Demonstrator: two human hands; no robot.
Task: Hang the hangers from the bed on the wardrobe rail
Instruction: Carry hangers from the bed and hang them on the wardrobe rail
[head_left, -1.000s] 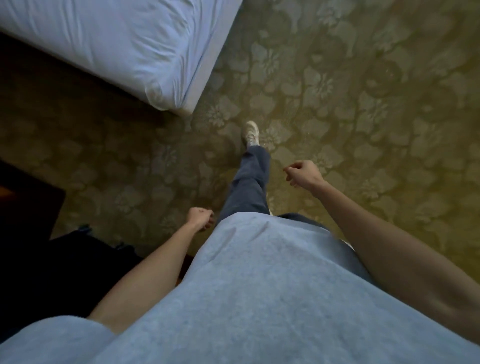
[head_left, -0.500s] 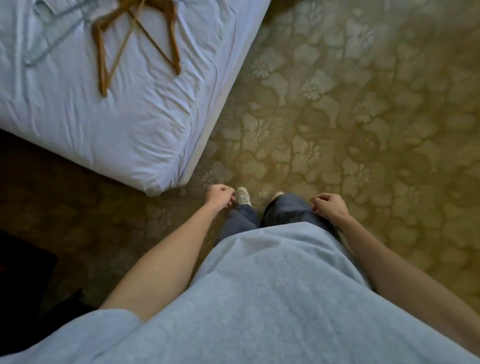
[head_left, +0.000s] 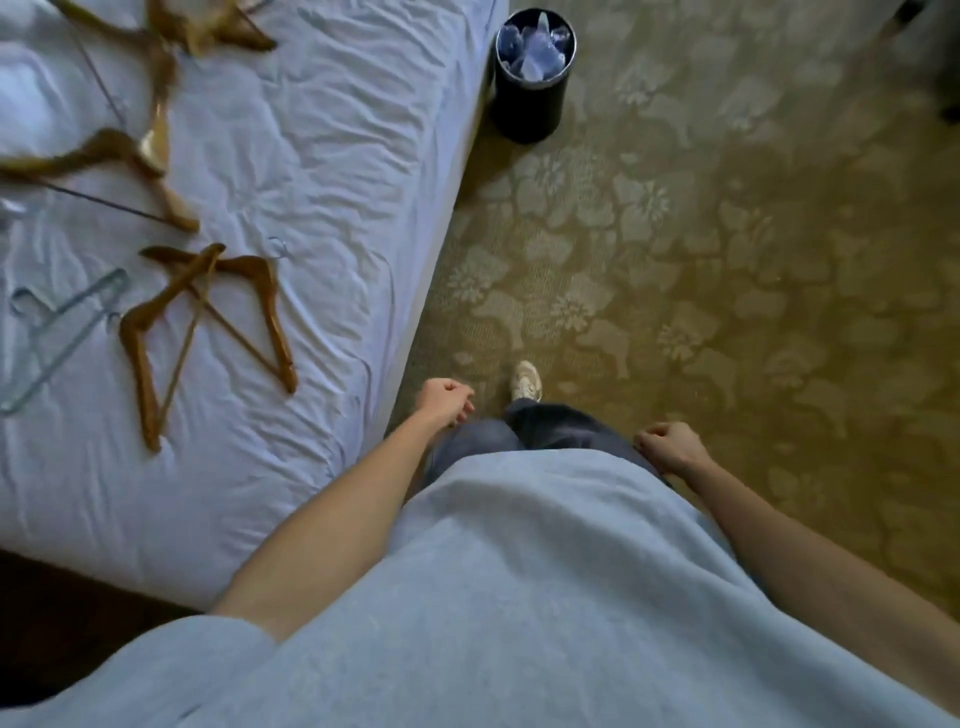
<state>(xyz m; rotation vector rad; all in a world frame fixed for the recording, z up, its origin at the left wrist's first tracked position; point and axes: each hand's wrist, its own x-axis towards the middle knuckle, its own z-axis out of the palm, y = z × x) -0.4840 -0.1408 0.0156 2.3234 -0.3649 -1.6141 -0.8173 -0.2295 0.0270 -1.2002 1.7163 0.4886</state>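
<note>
Wooden hangers (head_left: 208, 322) lie crossed on bed (head_left: 337, 156).

Left hand (head_left: 442, 397) and right hand (head_left: 672, 446) hang by the hips, fingers loosely curled, holding nothing.

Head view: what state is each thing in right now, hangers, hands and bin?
Near wooden hangers, two lying crossed on the bed, untouched.
Far wooden hangers, heaped on the bed, blurred.
Clear hanger, flat on the bed.
Left hand, loosely curled, empty.
Right hand, loosely curled, empty.
Bin, upright on the carpet, lined.
</note>
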